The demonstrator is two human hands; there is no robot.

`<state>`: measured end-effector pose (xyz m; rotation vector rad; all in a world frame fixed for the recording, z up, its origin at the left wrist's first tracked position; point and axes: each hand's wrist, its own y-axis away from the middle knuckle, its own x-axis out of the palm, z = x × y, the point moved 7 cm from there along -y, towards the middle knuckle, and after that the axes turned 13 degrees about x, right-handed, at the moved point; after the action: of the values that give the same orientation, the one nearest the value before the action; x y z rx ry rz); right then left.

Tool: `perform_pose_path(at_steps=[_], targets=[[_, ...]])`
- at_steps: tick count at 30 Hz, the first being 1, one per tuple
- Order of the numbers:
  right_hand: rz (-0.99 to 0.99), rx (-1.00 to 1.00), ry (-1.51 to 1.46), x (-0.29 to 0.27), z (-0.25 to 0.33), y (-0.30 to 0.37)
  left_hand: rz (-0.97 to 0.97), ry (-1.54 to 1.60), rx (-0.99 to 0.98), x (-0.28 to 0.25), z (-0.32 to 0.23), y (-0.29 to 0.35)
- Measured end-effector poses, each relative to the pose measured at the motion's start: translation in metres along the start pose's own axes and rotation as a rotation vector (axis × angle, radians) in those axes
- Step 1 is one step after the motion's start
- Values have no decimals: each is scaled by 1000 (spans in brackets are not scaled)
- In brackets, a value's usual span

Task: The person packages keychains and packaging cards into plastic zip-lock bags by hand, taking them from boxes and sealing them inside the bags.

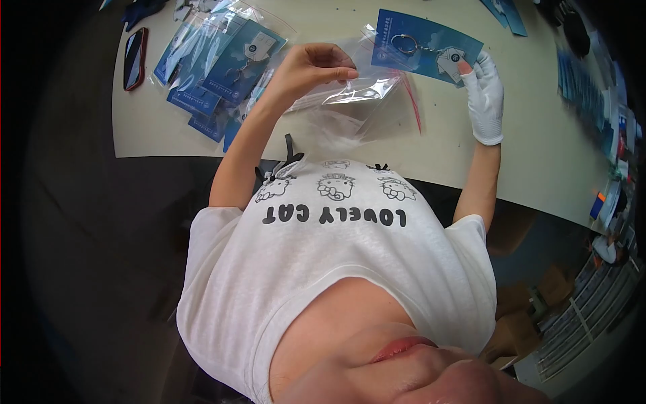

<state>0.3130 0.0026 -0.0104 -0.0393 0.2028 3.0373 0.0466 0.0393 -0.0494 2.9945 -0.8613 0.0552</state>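
So the blue card with the keychain on it is being held up off the surface, by its near right corner, in the gloved right hand. The fingers there are pinched on it: thumb on the front, right by the white charm, the rest tucked behind. The thumb tip looks bare, so a bit more grip can probably be had there than from glove fabric.

As for the bare left hand, its fingers are curled in over the clear bag. Whether a bit of plastic is actually pinched can't be told from here.

Handling-wise, the card would be judged light and fairly stiff, since it's held out flat from one corner with no obvious sag. It could be creased if squeezed hard, though. The charm is probably the heaviest bit, so a hold near that end makes sense, edges pinched rather than the ring or chain tugged. The bag looks thin, floppy and slippery; it'd be best taken by the rim of its mouth.

Bagged cards are piled off to the left, with a phone lying just beyond them.
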Motion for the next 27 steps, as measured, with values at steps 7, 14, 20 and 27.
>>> perform_pose_path(at_steps=[7, 14, 20, 27], targets=[[247, 239, 351, 2, 27, 0, 99, 74, -15, 10, 6, -3], [254, 150, 231, 54, 7, 1, 126, -52, 138, 19, -13, -9], [-23, 91, 105, 68, -2, 21, 236, -534, 198, 11, -29, -2], [-115, -109, 281, 87, -3, 52, 294, -267, 81, 19, -14, -10]])
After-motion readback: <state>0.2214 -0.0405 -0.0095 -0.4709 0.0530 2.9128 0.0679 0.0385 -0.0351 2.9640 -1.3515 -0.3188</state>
